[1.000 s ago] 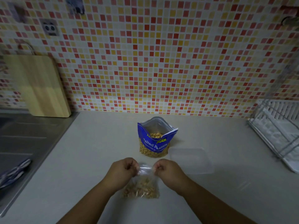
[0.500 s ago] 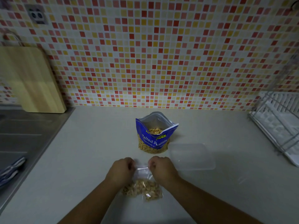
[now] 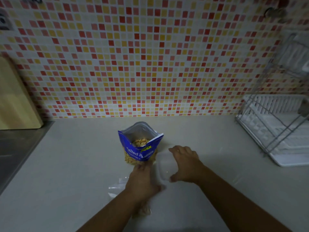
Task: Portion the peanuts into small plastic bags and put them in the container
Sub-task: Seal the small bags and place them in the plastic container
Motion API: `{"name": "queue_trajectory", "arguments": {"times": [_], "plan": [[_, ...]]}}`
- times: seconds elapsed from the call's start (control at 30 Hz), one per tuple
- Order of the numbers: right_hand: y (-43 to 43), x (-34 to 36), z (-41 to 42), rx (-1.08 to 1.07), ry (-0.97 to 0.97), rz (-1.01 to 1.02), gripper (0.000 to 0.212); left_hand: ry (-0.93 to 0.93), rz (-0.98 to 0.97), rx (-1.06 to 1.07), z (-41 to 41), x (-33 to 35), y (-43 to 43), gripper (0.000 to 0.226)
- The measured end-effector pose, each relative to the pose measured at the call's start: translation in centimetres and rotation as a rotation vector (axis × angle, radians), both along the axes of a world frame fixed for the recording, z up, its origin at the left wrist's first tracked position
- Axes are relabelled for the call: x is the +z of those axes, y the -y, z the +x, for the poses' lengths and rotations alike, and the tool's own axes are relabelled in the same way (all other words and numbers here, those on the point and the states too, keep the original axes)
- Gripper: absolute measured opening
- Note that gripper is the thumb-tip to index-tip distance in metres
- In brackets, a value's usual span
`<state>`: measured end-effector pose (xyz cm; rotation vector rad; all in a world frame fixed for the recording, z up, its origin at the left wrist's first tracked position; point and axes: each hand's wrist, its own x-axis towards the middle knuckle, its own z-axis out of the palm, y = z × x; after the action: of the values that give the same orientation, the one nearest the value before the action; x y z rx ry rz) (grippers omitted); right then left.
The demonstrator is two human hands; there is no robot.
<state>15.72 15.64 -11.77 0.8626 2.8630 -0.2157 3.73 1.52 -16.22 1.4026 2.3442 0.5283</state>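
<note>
A blue bag of salted peanuts (image 3: 139, 152) stands open on the counter. Just right of it lies the clear plastic container (image 3: 164, 167). My right hand (image 3: 185, 164) grips the container, thumb on its near edge and fingers over its far edge. My left hand (image 3: 143, 179) is blurred and holds the container's left end. The small plastic bag of peanuts (image 3: 142, 213) lies on the counter, partly hidden under my left wrist. Some of its clear plastic shows to the left of the wrist.
A white dish rack (image 3: 277, 129) stands at the right against the tiled wall. A wooden cutting board (image 3: 15, 101) leans at the far left above the steel sink drainer (image 3: 18, 153). The pale counter (image 3: 75, 181) spreads around the hands.
Both hands let go of the small bag's top. They moved right and forward onto the clear container. The filled bag now lies under my left wrist.
</note>
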Motion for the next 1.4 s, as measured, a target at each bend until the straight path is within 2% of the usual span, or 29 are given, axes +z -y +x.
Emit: {"name": "queue_trajectory", "arguments": {"times": [0.13,0.27,0.47,0.63,0.8,1.07,1.4], "plan": [[-2.5,-1.1,-0.1,0.092,0.237,0.019,0.124,-0.079,-0.022,0.028,0.2,-2.4,-1.6,0.087],[-3.4,-2.1,-0.5,0.156,0.338,0.004,0.129,-0.059,0.019,0.019,0.1,-3.6,-2.3,0.099],[-3.4,-2.6,-0.2,0.190,0.298,0.000,0.123,-0.032,0.011,0.065,0.2,-3.7,-2.4,0.089],[-2.3,-3.1,1.1,0.218,0.228,-0.054,0.122,-0.087,-0.014,-0.018,0.1,-3.9,-1.3,0.114],[-0.7,-3.0,2.1,0.239,0.199,-0.116,0.121,-0.161,-0.073,-0.085,0.8,-2.6,0.3,0.128],[0.8,-2.0,2.5,0.227,0.188,-0.233,0.115,-0.174,-0.106,-0.081,1.2,-2.1,2.5,0.130],[0.0,-1.3,2.6,0.130,0.131,-0.231,0.117,-0.136,-0.147,-0.041,0.9,-2.6,3.0,0.134]]}}
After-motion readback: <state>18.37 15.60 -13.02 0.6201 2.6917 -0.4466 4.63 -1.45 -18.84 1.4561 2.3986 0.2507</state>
